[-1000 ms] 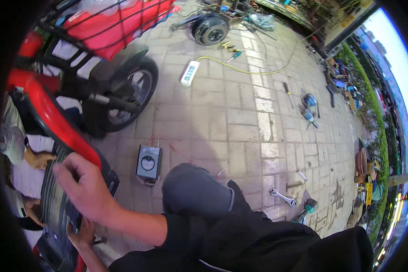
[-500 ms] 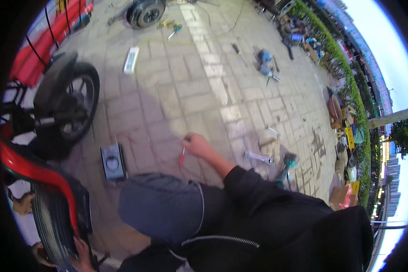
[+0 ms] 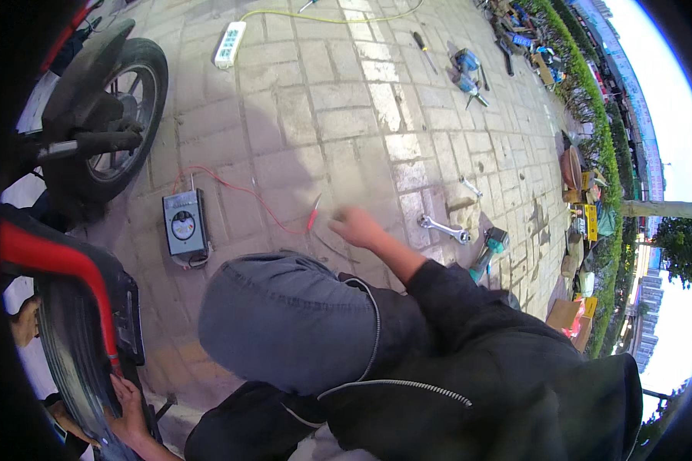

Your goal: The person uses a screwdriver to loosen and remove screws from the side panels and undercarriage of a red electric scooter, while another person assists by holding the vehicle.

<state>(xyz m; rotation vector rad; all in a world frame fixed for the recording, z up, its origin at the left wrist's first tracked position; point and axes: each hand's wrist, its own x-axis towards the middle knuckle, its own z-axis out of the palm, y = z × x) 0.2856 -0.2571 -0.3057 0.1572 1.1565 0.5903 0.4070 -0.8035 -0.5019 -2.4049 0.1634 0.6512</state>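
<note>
My left hand (image 3: pixel 128 407) grips the edge of the red scooter (image 3: pixel 58 257) beside its black ribbed footboard (image 3: pixel 69 346). My right hand (image 3: pixel 350 227) hovers slightly blurred over the paving with curled fingers, just right of a red test probe (image 3: pixel 313 220); I cannot make out whether anything is in it. The probe's red lead runs to a grey meter (image 3: pixel 184 227) with a round dial, lying left of my bent grey-clad knee (image 3: pixel 284 323).
Another person's hands (image 3: pixel 27 323) show at the far left. A wrench (image 3: pixel 444 228), a teal power tool (image 3: pixel 486 253), a blue tool (image 3: pixel 469 73), a screwdriver (image 3: pixel 421 44) and a white power strip (image 3: pixel 231 44) lie around. Clutter (image 3: pixel 584 223) lines a hedge at right.
My right hand left the scooter for the red probe, then moved slightly right of it. The view has swung, shifting the scene left and upward. My left hand stays on the scooter.
</note>
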